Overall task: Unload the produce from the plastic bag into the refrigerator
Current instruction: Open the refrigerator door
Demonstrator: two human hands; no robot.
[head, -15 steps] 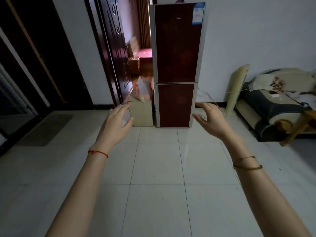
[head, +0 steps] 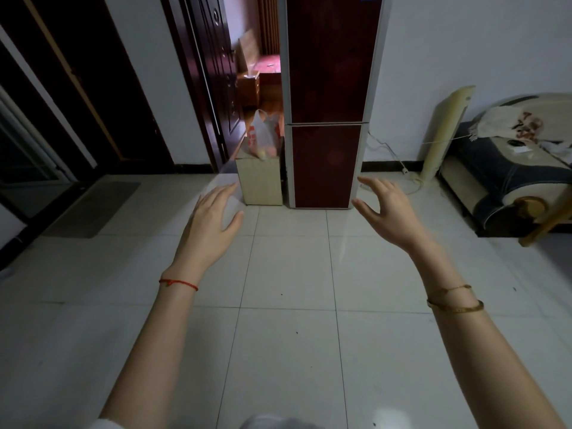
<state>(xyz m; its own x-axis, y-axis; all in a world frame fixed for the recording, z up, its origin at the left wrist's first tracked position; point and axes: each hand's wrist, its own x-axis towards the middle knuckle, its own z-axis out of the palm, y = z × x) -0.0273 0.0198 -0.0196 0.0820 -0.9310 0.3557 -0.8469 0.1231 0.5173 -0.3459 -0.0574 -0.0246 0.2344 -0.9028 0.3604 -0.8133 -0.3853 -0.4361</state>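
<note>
Ahead, both empty hands are held out toward the closed fridge (head: pixel 328 103).
Left hand (head: pixel 213 224) and right hand (head: pixel 390 212) are spread open; the bag (head: pixel 263 139) is set on a cabinet (head: pixel 260 181).

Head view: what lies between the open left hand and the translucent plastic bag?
Only the pale wooden cabinet bearing the plastic bag; left hand is empty.

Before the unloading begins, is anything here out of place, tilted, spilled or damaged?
Nothing is spilled or broken. Only the cream panel leans tilted against the wall, right of the fridge. The bag stands upright on the small cabinet, and both fridge doors are shut.
</note>
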